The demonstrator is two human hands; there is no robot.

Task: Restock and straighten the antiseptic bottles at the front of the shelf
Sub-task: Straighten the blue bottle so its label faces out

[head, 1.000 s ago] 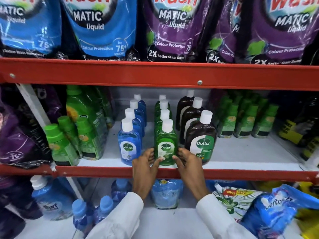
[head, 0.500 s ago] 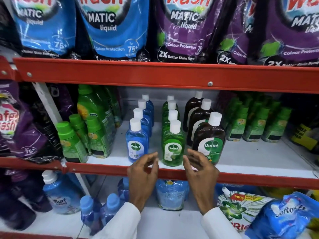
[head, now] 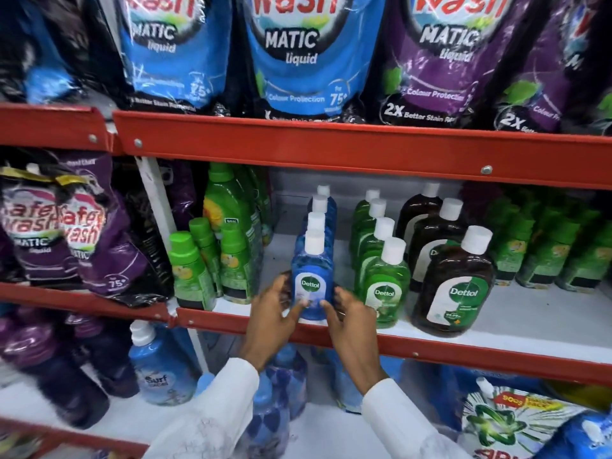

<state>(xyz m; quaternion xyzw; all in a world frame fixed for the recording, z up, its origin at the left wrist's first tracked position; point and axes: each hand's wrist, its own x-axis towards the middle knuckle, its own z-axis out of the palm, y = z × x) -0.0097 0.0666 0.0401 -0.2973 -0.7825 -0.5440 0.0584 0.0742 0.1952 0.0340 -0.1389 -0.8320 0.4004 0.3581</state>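
Both hands, left (head: 276, 314) and right (head: 347, 318), cupped round the front blue bottle (head: 313, 286), fingertips on its label. Upright at the shelf edge (head: 430, 351), beside the green bottle (head: 384, 286).

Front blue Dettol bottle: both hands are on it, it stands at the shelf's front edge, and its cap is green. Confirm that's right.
One detail is wrong: the front blue Dettol bottle has a white cap, not green, as the head view shows. The rest holds: the left hand and right hand are on it at the shelf's front edge.
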